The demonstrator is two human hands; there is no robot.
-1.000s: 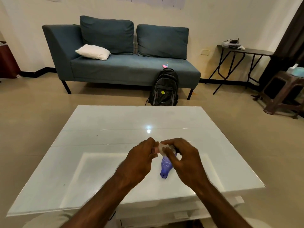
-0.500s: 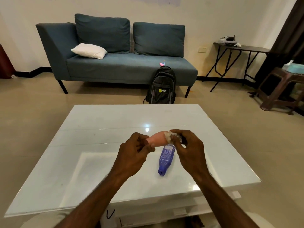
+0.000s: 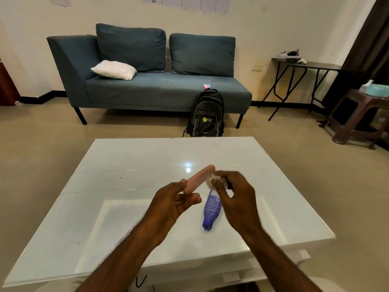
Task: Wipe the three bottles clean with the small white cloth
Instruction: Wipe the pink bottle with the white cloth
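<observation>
My left hand (image 3: 175, 202) grips the near end of a pink bottle (image 3: 199, 178), held tilted above the white glass table (image 3: 126, 186), far end pointing up and away. My right hand (image 3: 235, 197) pinches the small white cloth (image 3: 211, 180) against the bottle's right side near its far end. A blue-purple bottle (image 3: 211, 211) lies on the table just below my hands, its cap toward me, partly hidden by my right hand. Something dark shows behind my right fingers; I cannot tell what it is.
Across the tan floor stands a teal sofa (image 3: 151, 81) with a white pillow (image 3: 114, 69). A black backpack (image 3: 207, 114) leans against its front. A black folding table (image 3: 305, 66) and a brown stool (image 3: 357, 114) stand at the right.
The pink bottle has come out from between my hands and now tilts up and away. My right hand has slid the cloth toward its far end. The view has shifted.
</observation>
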